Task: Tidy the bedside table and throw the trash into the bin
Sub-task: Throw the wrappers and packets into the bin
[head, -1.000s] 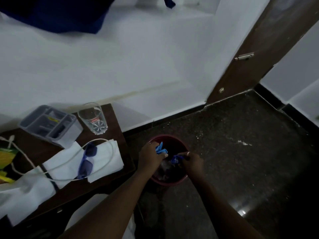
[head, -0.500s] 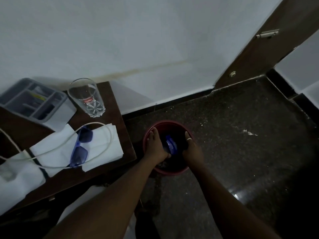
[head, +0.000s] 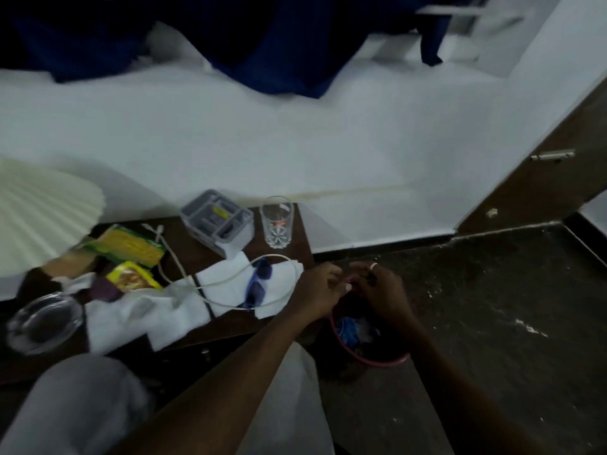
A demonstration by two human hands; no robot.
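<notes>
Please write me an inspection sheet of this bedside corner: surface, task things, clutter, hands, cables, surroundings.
Surface: dark wooden table, crowded.
Job's things: red bin on the floor beside the table, blue trash inside; yellow packets and white tissues on the table.
Clutter: glass, grey organiser, sunglasses, glass bowl, lamp shade.
Hands: left hand and right hand close together above the bin, fingers curled; any hold unclear.
Cables: white cable loops across the tissues.
Surroundings: white wall, dark floor, brown door.

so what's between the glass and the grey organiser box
Just a narrow bare strip of the dark tabletop, in the head view; the glass and grey organiser box stand apart.
</notes>
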